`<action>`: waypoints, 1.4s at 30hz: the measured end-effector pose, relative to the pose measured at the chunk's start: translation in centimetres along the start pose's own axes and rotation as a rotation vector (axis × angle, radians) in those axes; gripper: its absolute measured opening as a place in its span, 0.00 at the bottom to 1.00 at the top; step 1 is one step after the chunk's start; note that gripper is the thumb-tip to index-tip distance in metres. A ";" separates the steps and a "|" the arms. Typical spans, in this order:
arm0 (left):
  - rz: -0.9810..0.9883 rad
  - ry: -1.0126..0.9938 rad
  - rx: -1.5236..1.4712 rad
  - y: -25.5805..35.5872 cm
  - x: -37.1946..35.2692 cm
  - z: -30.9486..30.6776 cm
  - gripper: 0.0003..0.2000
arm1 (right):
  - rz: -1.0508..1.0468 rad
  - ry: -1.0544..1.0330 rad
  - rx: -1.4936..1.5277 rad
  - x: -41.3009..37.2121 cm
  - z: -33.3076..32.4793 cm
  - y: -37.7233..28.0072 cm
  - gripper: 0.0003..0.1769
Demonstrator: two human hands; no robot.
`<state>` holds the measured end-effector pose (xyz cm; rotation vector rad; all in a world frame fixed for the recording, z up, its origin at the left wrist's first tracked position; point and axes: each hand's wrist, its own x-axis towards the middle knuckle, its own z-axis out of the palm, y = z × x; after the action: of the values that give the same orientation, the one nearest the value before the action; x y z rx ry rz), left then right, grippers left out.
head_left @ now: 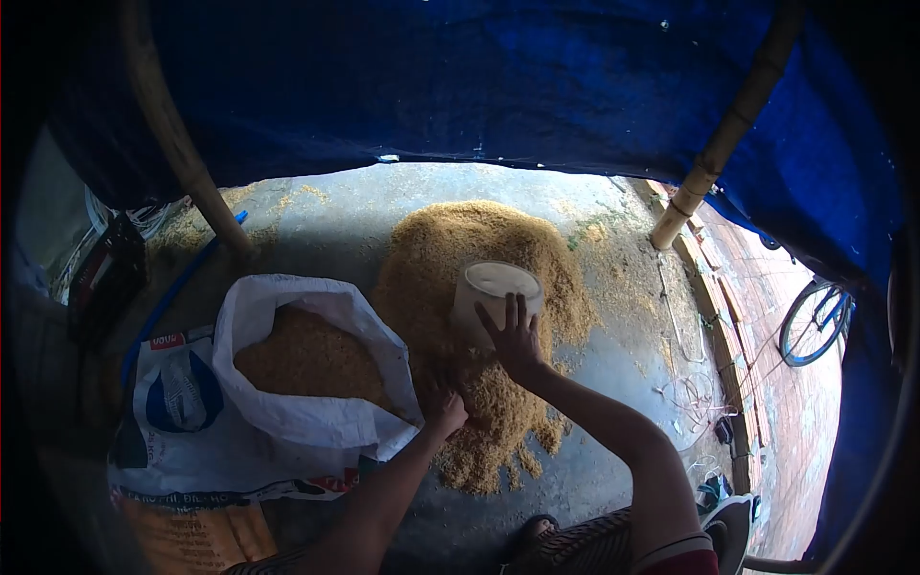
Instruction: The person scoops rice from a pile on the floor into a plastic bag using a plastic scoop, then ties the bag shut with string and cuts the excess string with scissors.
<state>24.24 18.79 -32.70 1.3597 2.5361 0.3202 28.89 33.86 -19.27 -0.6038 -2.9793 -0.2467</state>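
Observation:
My right hand (516, 341) is on a white plastic tub (474, 321), with thumb and fingers spread over its side near the round end. The tub sits tilted in a heap of golden-brown, husk-like grain (479, 230), its round pale end facing up. Low at the near left side of the heap is my left hand (444, 410), right beside the sack's rim. Its fingers are in shadow against the grain, and I cannot tell how they are bent. Left of it stands a white woven sack (251, 321) with its mouth wide and rolled back, holding browner grain (311, 359).
A blue tarp (460, 86) hangs ahead between two bamboo poles (182, 144) (709, 158). Printed sacking (182, 537) lies at the lower left, near a blue hose (177, 287). To the right are a brick edging (719, 307), loose cord (685, 402) and a bicycle wheel (815, 323).

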 end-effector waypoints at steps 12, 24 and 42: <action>0.175 -0.545 0.159 -0.7 0.7 -3.5 0.29 | -0.103 0.003 0.241 -1.3 -4.7 2.9 0.49; 0.144 -0.171 -0.011 -1.4 -0.1 -1.1 0.32 | 0.015 0.393 0.075 21.4 0.9 -1.9 0.42; 0.147 -0.256 0.093 -0.8 0.1 -2.5 0.37 | -0.193 0.231 -0.089 16.4 6.4 -7.9 0.35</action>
<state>22.74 18.23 -30.60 1.5185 2.2726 0.0494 10.38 33.98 -24.69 -0.2723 -2.8122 -0.4342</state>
